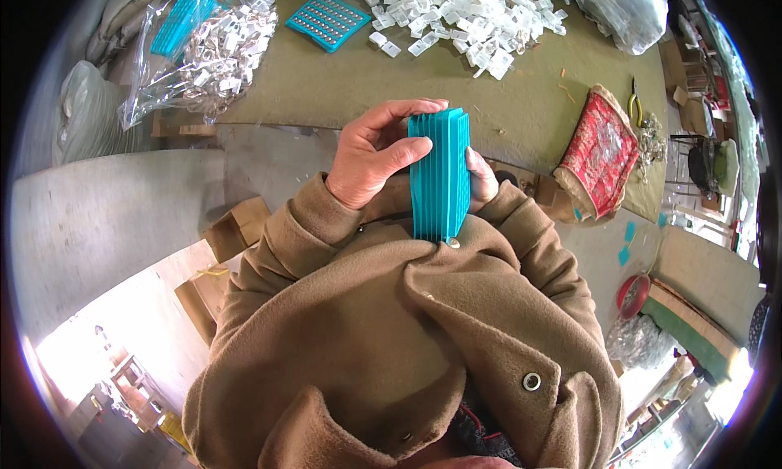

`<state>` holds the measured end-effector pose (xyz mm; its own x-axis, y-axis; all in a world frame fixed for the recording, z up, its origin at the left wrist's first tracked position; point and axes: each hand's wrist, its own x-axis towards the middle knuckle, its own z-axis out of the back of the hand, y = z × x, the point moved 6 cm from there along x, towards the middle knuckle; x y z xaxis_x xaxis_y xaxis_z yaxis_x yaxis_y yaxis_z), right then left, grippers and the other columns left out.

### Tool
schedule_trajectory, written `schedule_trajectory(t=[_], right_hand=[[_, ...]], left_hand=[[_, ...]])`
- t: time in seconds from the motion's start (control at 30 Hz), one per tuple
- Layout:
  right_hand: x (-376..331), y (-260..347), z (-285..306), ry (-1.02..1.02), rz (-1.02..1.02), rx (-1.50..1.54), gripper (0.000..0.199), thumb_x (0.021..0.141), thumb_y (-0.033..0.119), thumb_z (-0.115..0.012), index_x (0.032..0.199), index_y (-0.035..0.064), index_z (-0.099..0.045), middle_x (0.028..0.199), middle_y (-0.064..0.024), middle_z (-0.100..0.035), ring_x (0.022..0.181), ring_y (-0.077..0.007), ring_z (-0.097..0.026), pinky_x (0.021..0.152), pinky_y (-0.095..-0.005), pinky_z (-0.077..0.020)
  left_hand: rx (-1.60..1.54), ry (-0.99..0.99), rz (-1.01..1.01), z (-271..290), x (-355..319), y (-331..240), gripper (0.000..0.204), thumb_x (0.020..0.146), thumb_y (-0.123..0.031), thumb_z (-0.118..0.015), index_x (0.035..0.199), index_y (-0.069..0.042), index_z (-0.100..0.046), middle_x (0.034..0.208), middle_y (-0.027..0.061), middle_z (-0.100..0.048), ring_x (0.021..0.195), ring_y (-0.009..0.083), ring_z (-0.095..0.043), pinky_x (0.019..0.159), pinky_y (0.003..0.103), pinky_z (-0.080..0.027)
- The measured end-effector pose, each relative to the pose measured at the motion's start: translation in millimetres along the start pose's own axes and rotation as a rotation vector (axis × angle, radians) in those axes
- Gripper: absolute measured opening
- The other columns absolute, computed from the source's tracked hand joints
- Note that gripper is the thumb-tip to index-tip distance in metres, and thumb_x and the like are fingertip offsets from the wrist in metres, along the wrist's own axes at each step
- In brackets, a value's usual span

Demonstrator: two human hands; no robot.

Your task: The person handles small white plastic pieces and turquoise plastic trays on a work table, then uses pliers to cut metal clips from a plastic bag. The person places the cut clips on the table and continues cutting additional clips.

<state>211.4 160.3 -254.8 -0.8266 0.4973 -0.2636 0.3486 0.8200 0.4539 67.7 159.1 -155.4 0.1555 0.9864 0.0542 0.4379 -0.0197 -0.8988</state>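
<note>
A stack of teal plastic plates [441, 176] stands on edge between my hands, close to the front of my brown coat. My left hand [368, 153] grips its left side, thumb on the ridged edges and fingers over the top. From the right, my right hand [482, 178] holds the stack; most of its fingers are hidden behind it. On the table beyond lies a single teal plate [314, 15] with rows of small shiny spots. To its right is a heap of translucent white plastic pieces [456, 13].
A clear plastic bag [151, 82] at the far left holds teal plates and small whitish pieces. A red cloth [601, 155] with debris lies on the table [391, 82] at the right, near yellow-handled pliers [634, 103]. Cardboard boxes [236, 229] stand on the floor at left.
</note>
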Motion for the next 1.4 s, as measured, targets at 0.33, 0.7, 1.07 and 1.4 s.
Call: schedule_trajectory(t=[0.33,0.7,1.07,1.4], right_hand=[[1,-1,4,0.019,0.006,0.017,0.088,0.081,0.055,-0.071,0.144,0.0032,-0.037,0.134,-0.0154,-0.055,0.118,-0.0283,-0.058,0.103,-0.0450,-0.0474],[0,-3,6,0.033,-0.003,-0.001,0.090,0.081,0.057,-0.071,0.145,0.0041,-0.036,0.136,-0.0149,-0.054,0.120,-0.0284,-0.057,0.104,-0.0457,-0.0462],[-3,-3,3,0.015,-0.014,-0.017,0.088,0.081,0.057,-0.071,0.143,0.0037,-0.039,0.135,-0.0147,-0.055,0.119,-0.0282,-0.057,0.103,-0.0452,-0.0467],[-6,0,-9,0.005,-0.027,0.003,0.085,0.081,0.052,-0.073,0.143,0.0039,-0.040,0.134,-0.0151,-0.056,0.119,-0.0286,-0.058,0.103,-0.0450,-0.0467]], left_hand=[[0.005,-0.028,0.002,-2,2,1,0.037,0.090,-0.007,-0.065,0.125,0.002,-0.056,0.133,0.0184,-0.057,0.123,0.0232,-0.053,0.107,0.039,-0.042],[-0.021,-0.029,0.006,-2,1,2,0.033,0.091,0.001,-0.060,0.124,-0.001,-0.059,0.133,0.0132,-0.058,0.120,0.0179,-0.054,0.103,0.034,-0.045],[0.012,-0.056,0.013,-4,-2,-2,0.032,0.090,0.002,-0.060,0.123,-0.001,-0.060,0.131,0.0122,-0.060,0.112,0.0151,-0.057,0.096,0.031,-0.048],[0.041,-0.062,0.014,4,-6,4,0.033,0.091,-0.004,-0.059,0.123,0.002,-0.058,0.131,0.0185,-0.059,0.120,0.0224,-0.056,0.105,0.037,-0.043]])
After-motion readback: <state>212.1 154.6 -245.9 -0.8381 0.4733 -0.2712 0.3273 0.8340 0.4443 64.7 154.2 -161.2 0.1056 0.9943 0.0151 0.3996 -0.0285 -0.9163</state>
